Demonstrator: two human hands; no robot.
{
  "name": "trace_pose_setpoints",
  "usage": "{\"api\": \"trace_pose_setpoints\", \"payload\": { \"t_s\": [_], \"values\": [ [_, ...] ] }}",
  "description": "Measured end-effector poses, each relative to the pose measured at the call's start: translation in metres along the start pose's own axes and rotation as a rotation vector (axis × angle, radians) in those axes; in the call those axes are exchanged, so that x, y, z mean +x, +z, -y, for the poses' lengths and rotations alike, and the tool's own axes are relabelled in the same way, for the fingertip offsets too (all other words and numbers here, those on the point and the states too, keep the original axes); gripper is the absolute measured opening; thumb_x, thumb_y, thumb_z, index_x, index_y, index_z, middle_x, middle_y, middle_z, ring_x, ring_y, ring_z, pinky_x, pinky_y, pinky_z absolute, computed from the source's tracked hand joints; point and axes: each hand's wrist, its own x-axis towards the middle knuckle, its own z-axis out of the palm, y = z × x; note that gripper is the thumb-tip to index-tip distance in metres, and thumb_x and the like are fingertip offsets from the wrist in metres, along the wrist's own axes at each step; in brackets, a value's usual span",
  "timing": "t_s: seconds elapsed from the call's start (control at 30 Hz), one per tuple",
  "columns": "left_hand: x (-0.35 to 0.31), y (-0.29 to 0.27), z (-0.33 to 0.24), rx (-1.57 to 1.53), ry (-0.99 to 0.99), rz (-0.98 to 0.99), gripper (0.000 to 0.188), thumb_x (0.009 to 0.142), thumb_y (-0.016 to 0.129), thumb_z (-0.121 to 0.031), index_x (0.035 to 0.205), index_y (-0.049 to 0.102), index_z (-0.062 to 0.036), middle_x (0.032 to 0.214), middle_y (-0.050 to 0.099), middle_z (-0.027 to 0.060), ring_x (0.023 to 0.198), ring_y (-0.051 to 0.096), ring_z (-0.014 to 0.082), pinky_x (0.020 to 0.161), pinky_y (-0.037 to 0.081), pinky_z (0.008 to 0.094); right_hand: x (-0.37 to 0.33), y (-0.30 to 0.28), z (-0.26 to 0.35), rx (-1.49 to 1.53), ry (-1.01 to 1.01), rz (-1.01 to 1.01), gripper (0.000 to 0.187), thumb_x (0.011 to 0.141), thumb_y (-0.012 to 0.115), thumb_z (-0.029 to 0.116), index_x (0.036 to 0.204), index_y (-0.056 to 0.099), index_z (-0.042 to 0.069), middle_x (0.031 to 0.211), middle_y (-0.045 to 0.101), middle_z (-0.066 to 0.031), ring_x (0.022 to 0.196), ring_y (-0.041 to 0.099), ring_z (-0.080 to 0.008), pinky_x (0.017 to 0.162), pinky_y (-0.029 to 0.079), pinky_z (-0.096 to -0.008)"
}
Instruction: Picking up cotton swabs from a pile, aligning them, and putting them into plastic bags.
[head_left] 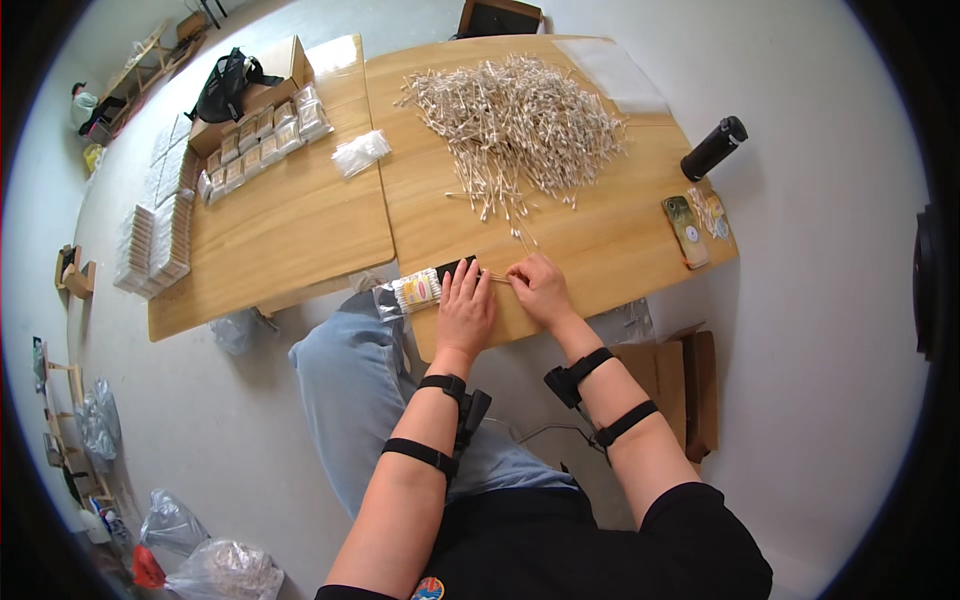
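A clear plastic bag of cotton swabs (412,292) lies at the table's near edge, its printed yellow and white front up and one end sticking out past the edge. My left hand (467,308) rests flat over the bag's right end and a black flat piece (448,269), fingers stretched out. Just to its right, my right hand (541,290) is closed in a pinch on a few cotton swabs (500,278), whose sticks point toward the bag. My fingers hide the bag's right end. Beyond my hands spreads a big heap of loose cotton swabs (530,120).
Empty clear bags (361,153) lie left of the heap. Rows of filled packets (262,140) stand by a cardboard box (290,78) with a black bag (228,88). More packs (155,245) line the left edge. A phone (685,232) and black bottle (714,148) are at right.
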Motion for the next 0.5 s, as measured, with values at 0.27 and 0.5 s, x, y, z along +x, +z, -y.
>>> {"api": "trace_pose_setpoints", "payload": {
  "t_s": [0.27,0.5],
  "values": [
    [-0.021,0.01,0.014,0.073,0.104,-0.143,0.051,0.084,0.058,-0.015,0.132,0.052,-0.0023,0.143,0.048,0.0157,0.138,0.041,0.0315,0.114,0.032,0.0514,-0.017,0.023,0.011,-0.073,-0.032,-0.068,0.009,0.083,0.057,0.006,0.089,0.064,0.007,0.088,0.061,-0.0145,0.087,0.057,-0.0358,0.077,0.046,-0.0456],
    [-0.045,-0.002,0.002,-0.098,0.007,-0.246,0.055,0.085,0.057,-0.007,0.138,0.046,-0.0053,0.152,0.038,0.0136,0.146,0.03,0.0285,0.119,0.023,0.047,-0.023,0.027,-0.002,-0.131,-0.119,-0.078,0.011,0.087,0.054,0.001,0.093,0.063,0.003,0.09,0.061,-0.0154,0.087,0.059,-0.0347,0.078,0.046,-0.0437]
  ]
}}
